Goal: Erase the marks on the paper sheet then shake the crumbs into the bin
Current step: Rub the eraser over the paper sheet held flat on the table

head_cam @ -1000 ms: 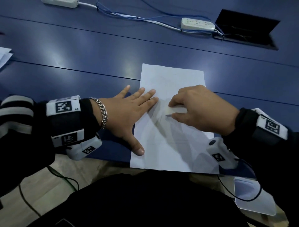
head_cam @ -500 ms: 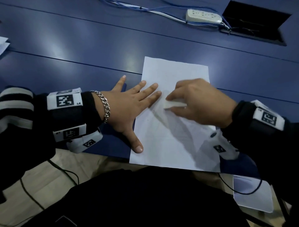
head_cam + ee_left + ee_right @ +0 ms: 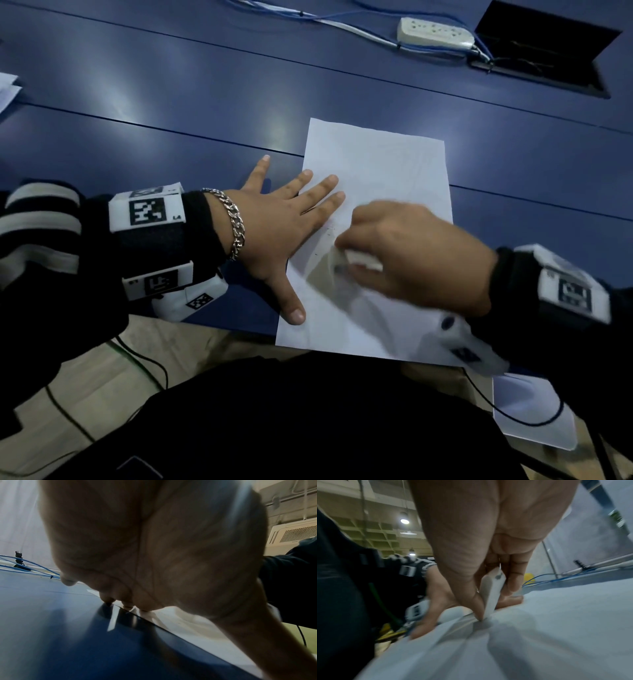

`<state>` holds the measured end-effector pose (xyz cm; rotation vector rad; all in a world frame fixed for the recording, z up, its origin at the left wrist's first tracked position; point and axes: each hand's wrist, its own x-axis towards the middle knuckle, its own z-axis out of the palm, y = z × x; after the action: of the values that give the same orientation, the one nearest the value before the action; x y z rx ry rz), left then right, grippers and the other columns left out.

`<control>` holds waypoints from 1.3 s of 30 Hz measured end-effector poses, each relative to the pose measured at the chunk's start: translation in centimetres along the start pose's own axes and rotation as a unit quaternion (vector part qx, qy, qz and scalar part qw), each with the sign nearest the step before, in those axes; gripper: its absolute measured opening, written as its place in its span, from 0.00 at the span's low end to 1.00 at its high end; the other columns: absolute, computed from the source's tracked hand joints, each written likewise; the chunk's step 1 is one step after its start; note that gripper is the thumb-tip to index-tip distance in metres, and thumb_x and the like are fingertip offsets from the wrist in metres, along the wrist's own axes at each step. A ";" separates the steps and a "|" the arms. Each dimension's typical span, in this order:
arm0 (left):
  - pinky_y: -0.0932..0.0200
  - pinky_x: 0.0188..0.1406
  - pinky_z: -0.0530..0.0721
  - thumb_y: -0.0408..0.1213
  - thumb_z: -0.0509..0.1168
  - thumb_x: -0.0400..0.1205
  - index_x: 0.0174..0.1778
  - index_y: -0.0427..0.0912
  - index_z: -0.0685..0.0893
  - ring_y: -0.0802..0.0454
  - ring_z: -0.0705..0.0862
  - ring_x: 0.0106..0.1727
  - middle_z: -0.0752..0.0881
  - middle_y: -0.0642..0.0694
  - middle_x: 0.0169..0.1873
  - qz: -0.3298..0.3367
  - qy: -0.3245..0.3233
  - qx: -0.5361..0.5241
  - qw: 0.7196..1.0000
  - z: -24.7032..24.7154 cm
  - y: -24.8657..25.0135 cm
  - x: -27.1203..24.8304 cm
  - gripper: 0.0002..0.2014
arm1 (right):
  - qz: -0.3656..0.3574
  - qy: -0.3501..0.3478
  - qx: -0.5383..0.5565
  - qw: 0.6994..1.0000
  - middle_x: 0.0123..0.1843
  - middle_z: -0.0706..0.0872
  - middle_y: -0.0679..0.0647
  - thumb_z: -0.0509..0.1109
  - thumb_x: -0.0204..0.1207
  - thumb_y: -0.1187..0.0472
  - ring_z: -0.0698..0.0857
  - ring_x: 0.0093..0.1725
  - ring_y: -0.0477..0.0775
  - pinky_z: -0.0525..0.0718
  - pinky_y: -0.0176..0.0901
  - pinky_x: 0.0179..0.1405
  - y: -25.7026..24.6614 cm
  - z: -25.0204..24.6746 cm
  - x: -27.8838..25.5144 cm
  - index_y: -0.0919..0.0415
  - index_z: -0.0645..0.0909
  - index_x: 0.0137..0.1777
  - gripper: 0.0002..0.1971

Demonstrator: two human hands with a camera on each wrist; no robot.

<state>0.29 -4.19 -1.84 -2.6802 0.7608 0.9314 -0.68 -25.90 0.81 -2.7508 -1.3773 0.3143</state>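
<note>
A white paper sheet (image 3: 376,164) lies on the blue table (image 3: 171,102), its near edge hanging past the table's front. My left hand (image 3: 274,233) lies flat with fingers spread, pressing the sheet's left edge; its palm (image 3: 154,540) fills the left wrist view. My right hand (image 3: 411,253) pinches a white eraser (image 3: 363,262) between thumb and fingers, its end down on the paper (image 3: 556,628). In the right wrist view the eraser (image 3: 493,592) stands upright on the sheet. Small dark crumbs (image 3: 327,233) lie beside the eraser. No bin is in view.
A white power strip (image 3: 435,32) with blue cables (image 3: 308,15) lies at the table's far side, next to an open black cable hatch (image 3: 541,48). More white paper (image 3: 7,89) sits at the far left. Another white sheet (image 3: 534,411) lies low at the right.
My right hand has dragged the eraser toward me, down the sheet, leaving crumbs where it was. The left hand keeps pressing the sheet's left edge. The head view has shifted slightly.
</note>
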 end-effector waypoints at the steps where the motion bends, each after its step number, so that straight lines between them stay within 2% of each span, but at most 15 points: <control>1: 0.13 0.79 0.34 0.92 0.65 0.48 0.84 0.50 0.17 0.44 0.23 0.88 0.16 0.53 0.84 0.000 -0.003 0.000 1.000 0.0 0.0 0.0 0.86 | -0.026 -0.017 0.007 0.999 0.44 0.80 0.50 0.65 0.80 0.49 0.80 0.46 0.57 0.80 0.51 0.45 -1.1 0.2 -0.7 0.54 0.85 0.48 0.11; 3: 0.13 0.79 0.34 0.92 0.65 0.49 0.84 0.51 0.17 0.45 0.23 0.88 0.16 0.53 0.84 0.000 -0.005 0.000 1.000 0.0 0.0 0.0 0.86 | -0.044 -0.042 0.018 0.998 0.45 0.79 0.50 0.65 0.81 0.49 0.79 0.46 0.56 0.80 0.50 0.44 -1.4 0.3 -1.1 0.53 0.86 0.50 0.11; 6: 0.12 0.79 0.33 0.92 0.64 0.48 0.85 0.51 0.17 0.45 0.23 0.88 0.17 0.54 0.84 0.001 0.000 -0.004 1.000 -0.1 -0.1 -0.1 0.85 | 0.026 -0.002 -0.003 1.000 0.44 0.79 0.51 0.68 0.81 0.45 0.81 0.47 0.58 0.82 0.53 0.47 1.3 -0.2 0.3 0.55 0.86 0.49 0.14; 8: 0.13 0.78 0.32 0.92 0.63 0.48 0.84 0.51 0.17 0.45 0.23 0.88 0.17 0.53 0.84 0.002 0.003 -0.002 1.000 0.0 -0.1 0.0 0.86 | 0.058 0.024 -0.011 0.998 0.44 0.80 0.53 0.68 0.80 0.46 0.82 0.47 0.60 0.82 0.54 0.47 1.7 -0.3 0.5 0.57 0.86 0.51 0.14; 10: 0.13 0.78 0.31 0.92 0.64 0.47 0.84 0.51 0.17 0.45 0.23 0.88 0.17 0.53 0.84 0.001 0.003 -0.001 1.000 0.1 -0.1 0.0 0.86 | 0.018 0.031 -0.020 0.999 0.44 0.80 0.53 0.66 0.80 0.51 0.81 0.46 0.61 0.79 0.53 0.46 -0.4 0.2 -0.2 0.58 0.85 0.48 0.11; 13: 0.13 0.78 0.31 0.92 0.64 0.49 0.84 0.50 0.16 0.44 0.22 0.88 0.16 0.52 0.84 -0.003 -0.003 0.007 1.000 -0.1 0.0 -0.1 0.86 | -0.048 -0.045 -0.007 0.998 0.45 0.78 0.50 0.64 0.81 0.52 0.79 0.46 0.58 0.81 0.52 0.44 -3.1 0.6 -1.5 0.54 0.84 0.49 0.10; 15: 0.13 0.78 0.31 0.91 0.64 0.50 0.84 0.49 0.17 0.44 0.22 0.88 0.16 0.52 0.83 -0.005 -0.009 0.007 1.000 -0.4 0.2 -0.2 0.85 | -0.023 -0.045 0.005 0.999 0.43 0.77 0.49 0.65 0.81 0.47 0.80 0.46 0.58 0.81 0.52 0.45 -1.5 0.1 -0.5 0.54 0.85 0.48 0.12; 18: 0.12 0.78 0.31 0.91 0.64 0.50 0.84 0.50 0.16 0.45 0.22 0.88 0.15 0.53 0.83 -0.003 -0.010 0.005 1.000 -0.4 0.2 -0.2 0.85 | 0.042 0.002 -0.014 0.999 0.42 0.78 0.49 0.66 0.80 0.44 0.83 0.47 0.59 0.80 0.52 0.46 1.4 -0.5 0.9 0.55 0.85 0.48 0.15; 20: 0.12 0.78 0.32 0.92 0.64 0.48 0.84 0.51 0.17 0.45 0.23 0.88 0.16 0.54 0.84 -0.001 -0.006 -0.003 1.000 -0.2 0.0 -0.1 0.86 | 0.018 0.019 -0.013 1.000 0.43 0.80 0.51 0.64 0.81 0.46 0.82 0.47 0.59 0.79 0.51 0.47 0.6 -0.1 0.2 0.56 0.85 0.49 0.14; 24: 0.13 0.78 0.31 0.92 0.64 0.49 0.84 0.50 0.16 0.45 0.21 0.87 0.15 0.53 0.83 -0.001 -0.010 0.001 1.000 -0.1 0.1 -0.1 0.86 | -0.055 -0.054 0.017 0.997 0.44 0.78 0.49 0.65 0.81 0.47 0.78 0.46 0.55 0.80 0.49 0.45 -1.8 0.2 -1.1 0.53 0.85 0.49 0.12; 29: 0.12 0.77 0.30 0.93 0.63 0.47 0.83 0.52 0.15 0.46 0.22 0.87 0.16 0.55 0.83 0.003 -0.001 -0.006 1.000 0.0 -0.1 0.0 0.86 | 0.064 0.014 0.011 0.998 0.44 0.83 0.52 0.71 0.77 0.43 0.85 0.46 0.61 0.83 0.54 0.47 3.3 -1.1 1.8 0.54 0.89 0.53 0.16; 31: 0.12 0.77 0.30 0.93 0.63 0.47 0.83 0.51 0.16 0.45 0.22 0.88 0.16 0.54 0.84 0.003 -0.001 -0.002 1.000 0.0 -0.1 0.1 0.86 | 0.044 0.026 0.003 0.999 0.44 0.82 0.51 0.69 0.77 0.43 0.84 0.47 0.60 0.82 0.54 0.48 2.4 -0.6 1.2 0.54 0.88 0.51 0.16; 33: 0.12 0.78 0.31 0.93 0.63 0.47 0.84 0.51 0.16 0.45 0.23 0.88 0.16 0.54 0.84 0.004 0.001 -0.001 1.000 0.0 0.0 0.0 0.86 | 0.004 -0.005 0.008 1.000 0.44 0.80 0.50 0.66 0.79 0.45 0.81 0.47 0.57 0.81 0.52 0.47 -0.2 -0.2 -0.1 0.53 0.85 0.48 0.13; 36: 0.14 0.78 0.30 0.92 0.63 0.47 0.83 0.50 0.16 0.45 0.22 0.87 0.15 0.54 0.83 0.002 0.000 -0.001 1.000 0.1 -0.1 0.1 0.86 | -0.007 -0.051 0.035 0.998 0.46 0.79 0.48 0.64 0.81 0.46 0.79 0.48 0.53 0.80 0.49 0.48 -1.7 0.0 -1.2 0.51 0.86 0.52 0.13; 39: 0.13 0.78 0.30 0.94 0.60 0.48 0.83 0.51 0.16 0.45 0.23 0.88 0.16 0.54 0.84 -0.002 0.017 0.009 1.000 0.3 0.0 0.2 0.85 | 0.062 0.030 0.059 0.996 0.47 0.83 0.49 0.67 0.78 0.46 0.84 0.49 0.54 0.82 0.52 0.51 0.4 -1.0 -1.5 0.51 0.88 0.57 0.14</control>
<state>0.26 -4.20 -2.21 -2.6871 0.7683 0.8748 -1.00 -27.27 1.99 -2.7300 -1.1376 0.3048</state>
